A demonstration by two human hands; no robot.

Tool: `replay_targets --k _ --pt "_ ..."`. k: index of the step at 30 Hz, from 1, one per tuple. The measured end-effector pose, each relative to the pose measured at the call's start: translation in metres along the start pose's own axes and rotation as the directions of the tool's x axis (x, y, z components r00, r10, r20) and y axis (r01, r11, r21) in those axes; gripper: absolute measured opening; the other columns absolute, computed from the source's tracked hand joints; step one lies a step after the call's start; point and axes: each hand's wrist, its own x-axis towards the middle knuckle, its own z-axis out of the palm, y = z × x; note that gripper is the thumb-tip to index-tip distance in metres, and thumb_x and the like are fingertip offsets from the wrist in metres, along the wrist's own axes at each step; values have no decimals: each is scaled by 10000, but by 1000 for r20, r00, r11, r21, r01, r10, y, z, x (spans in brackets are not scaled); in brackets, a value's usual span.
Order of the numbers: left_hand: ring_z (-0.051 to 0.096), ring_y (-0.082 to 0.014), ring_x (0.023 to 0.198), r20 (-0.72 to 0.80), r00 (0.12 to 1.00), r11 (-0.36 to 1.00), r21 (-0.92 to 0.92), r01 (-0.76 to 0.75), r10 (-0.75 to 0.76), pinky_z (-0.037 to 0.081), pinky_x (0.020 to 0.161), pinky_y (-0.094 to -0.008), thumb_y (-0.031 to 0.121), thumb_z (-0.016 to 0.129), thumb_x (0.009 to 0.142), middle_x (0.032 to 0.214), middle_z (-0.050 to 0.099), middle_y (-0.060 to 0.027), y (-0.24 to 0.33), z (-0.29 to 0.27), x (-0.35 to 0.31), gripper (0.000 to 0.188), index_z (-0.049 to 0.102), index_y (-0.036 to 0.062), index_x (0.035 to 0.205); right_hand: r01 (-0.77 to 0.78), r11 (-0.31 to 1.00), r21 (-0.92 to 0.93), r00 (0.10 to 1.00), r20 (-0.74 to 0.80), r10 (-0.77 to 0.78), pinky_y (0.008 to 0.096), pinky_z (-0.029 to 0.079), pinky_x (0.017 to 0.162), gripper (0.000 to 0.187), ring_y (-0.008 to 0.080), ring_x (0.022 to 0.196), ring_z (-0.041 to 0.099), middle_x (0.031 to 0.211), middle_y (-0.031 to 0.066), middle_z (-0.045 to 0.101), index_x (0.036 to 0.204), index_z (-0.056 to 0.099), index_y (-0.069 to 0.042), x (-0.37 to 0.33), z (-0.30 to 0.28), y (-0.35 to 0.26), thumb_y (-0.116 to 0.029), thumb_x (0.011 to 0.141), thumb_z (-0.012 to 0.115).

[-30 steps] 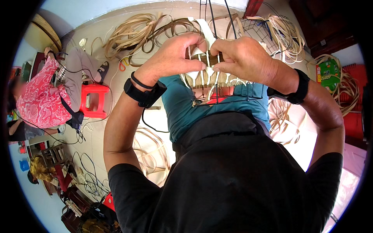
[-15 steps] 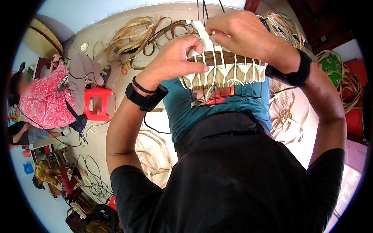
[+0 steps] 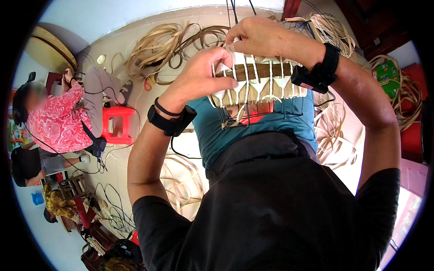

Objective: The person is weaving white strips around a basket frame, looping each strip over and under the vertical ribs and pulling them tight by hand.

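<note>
Pinching the left end of a woven cane panel, left hand clenched on a pale strip with thumb and fingertips pressed to the dark crossbar. Gripping the same panel from above, right hand curled over its top edge, fingers closed on the weave. Held up at chest height, clear of any surface, long axis running left to right between the two hands, pale strips hanging down from the brown bar in a row. Both hands touching the piece; the left closer to the working end, the right steadying further along and higher. Black wristbands on both forearms, thin dark cords dropping in from above. Below and beyond, pale floor strewn with loose coils of cane, more bundles at the right near a green packet. Off to the left, a red plastic stool and a seated person in a pink patterned top, cables trailing nearby.
</note>
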Motion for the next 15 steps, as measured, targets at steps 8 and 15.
replay_targets --k 8,15 --pt "532 -204 798 -22 992 983 137 -120 124 442 705 -317 251 848 663 892 557 -60 0 2 0 419 574 61 917 272 830 -487 899 -179 -400 431 497 792 247 310 915 634 897 97 643 1013 717 -129 -12 -5 -1 -162 772 672" --pt "509 -129 824 -1 999 983 177 -53 54 439 691 -269 168 838 700 913 518 -9 1 2 0 392 542 87 944 507 724 -468 838 71 -541 426 481 849 233 312 1016 599 997 100 620 971 714 -118 10 -10 11 -103 745 662"
